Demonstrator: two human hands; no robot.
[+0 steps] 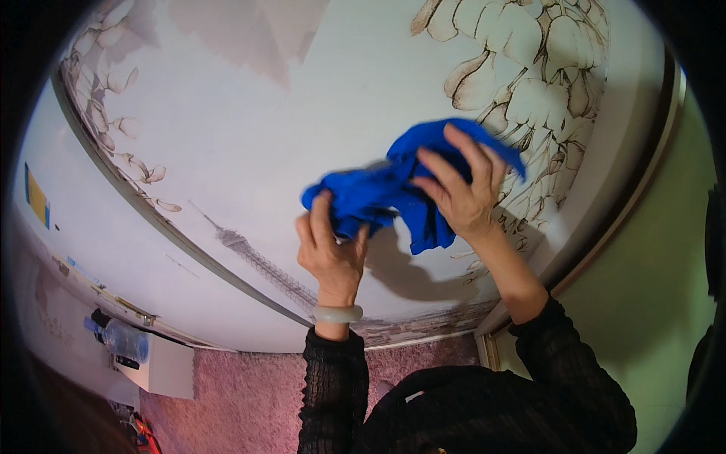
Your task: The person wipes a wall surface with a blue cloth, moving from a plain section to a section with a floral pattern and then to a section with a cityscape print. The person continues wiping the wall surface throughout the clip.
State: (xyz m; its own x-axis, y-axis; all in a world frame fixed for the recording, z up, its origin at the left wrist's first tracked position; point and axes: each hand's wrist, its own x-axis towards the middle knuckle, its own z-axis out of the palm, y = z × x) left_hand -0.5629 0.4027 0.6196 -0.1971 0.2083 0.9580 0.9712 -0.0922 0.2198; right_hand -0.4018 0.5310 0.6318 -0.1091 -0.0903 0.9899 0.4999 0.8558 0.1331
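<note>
A blue cloth (391, 184) is bunched and twisted between my two hands, in front of a pale wall panel (255, 130) printed with brown flowers and a lattice tower. My left hand (333, 249), with a pale bangle at the wrist, grips the cloth's left end. Higher and to the right, my right hand (468, 187) has spread, bent fingers on the cloth's other part, and one corner sticks out to the right, slightly blurred. A loose fold hangs between the hands. Shadows of hands and cloth fall on the panel.
A white door (142, 238) with a metal latch plate stands at the left. Beyond it, a large clear plastic bottle (126, 340) rests on a white cabinet (170, 366). Pinkish carpet (238, 391) covers the floor below. A door frame (618, 170) and green wall (641, 272) bound the right side.
</note>
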